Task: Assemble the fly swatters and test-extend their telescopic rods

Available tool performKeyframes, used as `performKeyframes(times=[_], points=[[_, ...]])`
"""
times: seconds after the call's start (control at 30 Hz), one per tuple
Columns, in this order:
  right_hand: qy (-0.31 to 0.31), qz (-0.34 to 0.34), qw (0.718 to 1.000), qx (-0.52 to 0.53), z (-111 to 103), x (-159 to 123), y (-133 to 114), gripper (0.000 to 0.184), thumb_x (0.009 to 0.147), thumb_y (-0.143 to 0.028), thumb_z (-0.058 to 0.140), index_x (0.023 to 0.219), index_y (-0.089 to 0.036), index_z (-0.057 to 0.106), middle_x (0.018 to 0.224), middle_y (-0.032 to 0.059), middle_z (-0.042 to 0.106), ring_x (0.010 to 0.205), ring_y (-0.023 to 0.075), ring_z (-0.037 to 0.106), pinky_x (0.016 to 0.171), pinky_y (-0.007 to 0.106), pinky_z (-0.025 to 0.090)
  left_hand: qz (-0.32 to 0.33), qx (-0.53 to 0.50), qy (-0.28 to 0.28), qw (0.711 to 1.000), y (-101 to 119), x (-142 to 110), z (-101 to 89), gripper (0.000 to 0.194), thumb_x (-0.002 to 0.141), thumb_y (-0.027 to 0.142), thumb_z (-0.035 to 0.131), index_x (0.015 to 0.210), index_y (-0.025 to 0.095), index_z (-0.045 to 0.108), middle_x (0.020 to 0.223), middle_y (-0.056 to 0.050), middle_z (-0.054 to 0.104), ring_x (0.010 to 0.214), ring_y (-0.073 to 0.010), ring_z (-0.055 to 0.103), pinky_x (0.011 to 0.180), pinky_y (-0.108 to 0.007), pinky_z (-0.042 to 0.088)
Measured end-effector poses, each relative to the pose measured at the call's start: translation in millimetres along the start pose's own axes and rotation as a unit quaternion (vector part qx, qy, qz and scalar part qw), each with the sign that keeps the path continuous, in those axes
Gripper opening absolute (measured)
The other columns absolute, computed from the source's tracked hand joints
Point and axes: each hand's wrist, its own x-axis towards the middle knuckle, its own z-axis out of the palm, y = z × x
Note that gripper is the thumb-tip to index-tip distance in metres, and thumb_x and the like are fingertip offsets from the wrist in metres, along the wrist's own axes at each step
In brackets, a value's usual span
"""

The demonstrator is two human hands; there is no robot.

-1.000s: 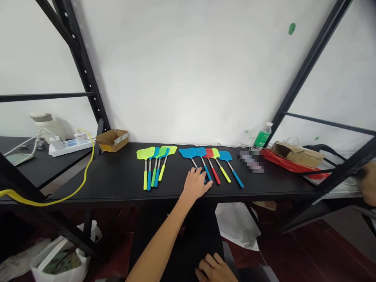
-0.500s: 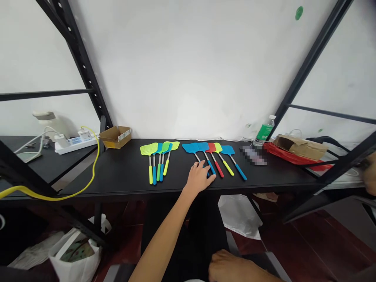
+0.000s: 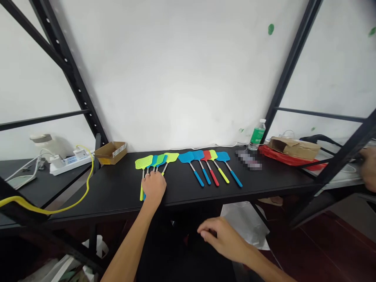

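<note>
My left hand [image 3: 154,186] lies palm down over the handles of the left group of fly swatters. Its fingers bend down among them, and the fingertips are hidden, so I cannot tell whether it grips one. Heads in this group are a yellow-green swatter [image 3: 143,162], blue and green ones such as the green swatter [image 3: 160,159], and another yellow-green swatter [image 3: 172,157]. Further right lie a blue swatter [image 3: 187,158], a red swatter [image 3: 207,156], a yellow swatter [image 3: 213,154] and more blue ones. My right hand [image 3: 225,237] hovers over my lap, fingers loosely curled, thumb apart, holding nothing.
The swatters rest on a black shelf [image 3: 117,192]. A small cardboard box [image 3: 111,153] and a yellow cable [image 3: 88,184] are at the left. A water bottle [image 3: 257,136], a red bag [image 3: 270,153] and an open carton [image 3: 293,149] stand right. Another person's hand [image 3: 368,168] shows at the right edge.
My left hand has left the blue swatter in the right group and moved left onto the left group's handles. My right hand has risen from my lap, its fist loosened.
</note>
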Motion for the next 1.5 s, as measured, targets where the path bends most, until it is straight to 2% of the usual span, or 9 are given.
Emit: performKeyframes(times=[0.17, 0.27, 0.37, 0.47, 0.53, 0.8, 1.03, 1.23, 1.5], points=[[0.081, 0.008, 0.988, 0.134, -38.2, 60.6, -3.9, 0.031, 0.094, -0.041, 0.052, 0.097, -0.019, 0.073, 0.069, 0.001, 0.066, 0.056, 0.0127, 0.054, 0.056, 0.026, 0.04, -0.024, -0.032, -0.052, 0.998, 0.4, -19.9, -38.6, 0.034, 0.094, 0.03, 0.036, 0.102, 0.013, 0.064, 0.076, -0.013, 0.068, 0.076, -0.031, 0.067, 0.069, -0.037, 0.044], [0.106, 0.021, 0.963, 0.247, -48.8, 93.3, -4.6, 0.039, 0.092, -0.05, 0.053, 0.099, -0.017, 0.071, 0.07, 0.0017, 0.065, 0.05, 0.0101, 0.05, 0.052, 0.025, 0.038, -0.018, -0.061, -0.041, 0.997, 1.5, -35.0, -66.1, 0.03, 0.095, 0.034, 0.037, 0.104, 0.019, 0.06, 0.071, -0.009, 0.066, 0.068, -0.0278, 0.066, 0.061, -0.031, 0.039], [0.123, 0.051, 0.911, 0.391, -47.7, 109.5, -6.6, 0.047, 0.086, -0.059, 0.058, 0.107, -0.017, 0.067, 0.069, 0.0002, 0.063, 0.047, 0.0085, 0.046, 0.05, 0.024, 0.036, 0.058, -0.155, -0.027, 0.986, 8.7, -47.9, -86.5, 0.022, 0.095, 0.035, 0.039, 0.102, 0.023, 0.056, 0.065, -0.001, 0.062, 0.062, -0.0219, 0.062, 0.056, -0.026, 0.031], [0.141, 0.03, 0.836, 0.53, -45.9, 110.1, -6.5, 0.052, 0.082, -0.063, 0.063, 0.114, -0.021, 0.064, 0.066, -0.0033, 0.057, 0.045, 0.0071, 0.039, 0.047, 0.023, 0.033, 0.152, -0.26, -0.047, 0.953, 18.1, -57.3, -97.1, 0.015, 0.095, 0.033, 0.041, 0.099, 0.025, 0.053, 0.057, 0.005, 0.054, 0.055, -0.017, 0.056, 0.054, -0.025, 0.028], [0.158, 0.009, 0.808, 0.568, -49.6, 106.6, -4.0, 0.052, 0.081, -0.063, 0.064, 0.112, -0.022, 0.066, 0.063, -0.0043, 0.052, 0.045, 0.007, 0.037, 0.046, 0.023, 0.031, 0.194, -0.292, -0.07, 0.934, 21.4, -61.2, -99.5, 0.013, 0.095, 0.033, 0.042, 0.097, 0.025, 0.052, 0.056, 0.006, 0.049, 0.052, -0.0155, 0.051, 0.052, -0.024, 0.027], [0.245, -0.049, 0.86, 0.446, -66.4, 98.1, 0.3, 0.036, 0.081, -0.052, 0.071, 0.085, -0.017, 0.073, 0.064, 0.0001, 0.056, 0.051, 0.01, 0.047, 0.048, 0.025, 0.036, 0.27, -0.32, -0.078, 0.905, 12.1, -63.2, -100.1, 0.029, 0.1, 0.043, 0.038, 0.117, 0.031, 0.058, 0.077, 0.002, 0.065, 0.065, -0.0165, 0.059, 0.059, -0.024, 0.034], [0.271, -0.057, 0.869, 0.41, -65.1, 97.9, -6.8, 0.034, 0.078, -0.05, 0.074, 0.077, -0.016, 0.073, 0.062, 0.0017, 0.059, 0.053, 0.0112, 0.052, 0.05, 0.026, 0.041, 0.272, -0.29, -0.07, 0.915, 9.5, -64.8, -101.3, 0.033, 0.102, 0.043, 0.034, 0.11, 0.028, 0.063, 0.065, 0.002, 0.06, 0.057, -0.0159, 0.055, 0.053, -0.024, 0.027], [0.283, -0.075, 0.877, 0.382, -86.7, 88.9, -8.0, 0.032, 0.079, -0.048, 0.073, 0.077, -0.016, 0.073, 0.061, 0.0018, 0.059, 0.052, 0.0121, 0.053, 0.048, 0.026, 0.044, 0.266, -0.331, -0.106, 0.899, 14.9, -64.9, -105.6, 0.04, 0.103, 0.042, 0.028, 0.103, 0.026, 0.064, 0.059, 0.003, 0.051, 0.052, -0.0149, 0.049, 0.054, -0.025, 0.028], [0.297, -0.081, 0.886, 0.347, -102.6, 76.6, -16.9, 0.028, 0.082, -0.045, 0.071, 0.079, -0.018, 0.073, 0.062, 0.002, 0.061, 0.055, 0.0138, 0.056, 0.051, 0.028, 0.047, 0.277, -0.337, -0.061, 0.898, 9.7, -65.1, -108.9, 0.033, 0.101, 0.041, 0.039, 0.105, 0.026, 0.068, 0.072, 0.001, 0.065, 0.064, -0.0151, 0.059, 0.056, -0.024, 0.032]])
